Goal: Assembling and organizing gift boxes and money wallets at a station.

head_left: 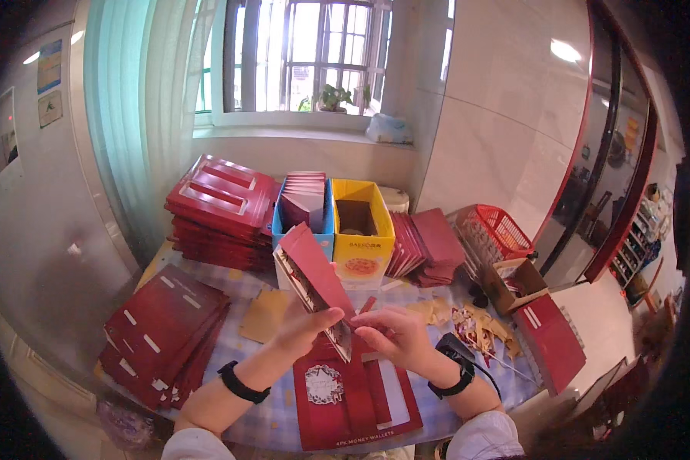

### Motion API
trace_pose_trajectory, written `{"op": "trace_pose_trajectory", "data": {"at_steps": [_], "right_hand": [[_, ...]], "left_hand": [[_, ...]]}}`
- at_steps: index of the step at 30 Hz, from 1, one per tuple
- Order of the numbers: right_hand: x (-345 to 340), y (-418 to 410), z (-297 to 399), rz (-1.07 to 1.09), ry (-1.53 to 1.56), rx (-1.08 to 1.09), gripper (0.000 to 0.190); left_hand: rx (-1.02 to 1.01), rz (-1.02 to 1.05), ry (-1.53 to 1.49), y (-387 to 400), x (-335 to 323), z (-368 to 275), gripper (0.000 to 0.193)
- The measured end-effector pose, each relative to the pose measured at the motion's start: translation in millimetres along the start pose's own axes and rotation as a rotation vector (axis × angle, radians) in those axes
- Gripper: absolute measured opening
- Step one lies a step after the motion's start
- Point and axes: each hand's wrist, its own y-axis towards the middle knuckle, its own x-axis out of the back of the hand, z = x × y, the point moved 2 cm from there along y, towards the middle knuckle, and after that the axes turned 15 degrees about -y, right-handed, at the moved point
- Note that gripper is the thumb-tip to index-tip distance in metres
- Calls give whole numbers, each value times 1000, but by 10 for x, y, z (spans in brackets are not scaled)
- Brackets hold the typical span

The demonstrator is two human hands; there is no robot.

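My left hand (307, 330) grips a bundle of red card wallets (313, 276), tilted above the table, its pale layered edges facing left. At the bundle's lower right side, my right hand (394, 333) has thumb and forefinger pinched together by a small red strip; whether it holds the strip is unclear. Beneath both hands lies a red printed card sleeve (353, 425) with cut-out windows and a white floral emblem (324, 384). Just beyond the bundle stand a blue box (303, 230) holding upright red-and-white cards and a yellow box (363, 247), its inside dark.
Stacks of red sleeves (167, 322) lie left, with another pile (224, 201) behind. Folded red wallets (437, 241) stand right of the boxes. Further right are a red plastic basket (497, 230), a cardboard box (517, 282), paper scraps (483, 330) and a red stack (552, 342).
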Motion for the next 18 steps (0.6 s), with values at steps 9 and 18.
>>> {"op": "trace_pose_trajectory", "data": {"at_steps": [9,18], "right_hand": [[21,37,29,142,347,-112,42],[-17,-10,-61,346,696,-320,40]], "left_hand": [[-80,15,158,-29,-62,35,93],[-53,59,228,-64,-140,14,86]]}}
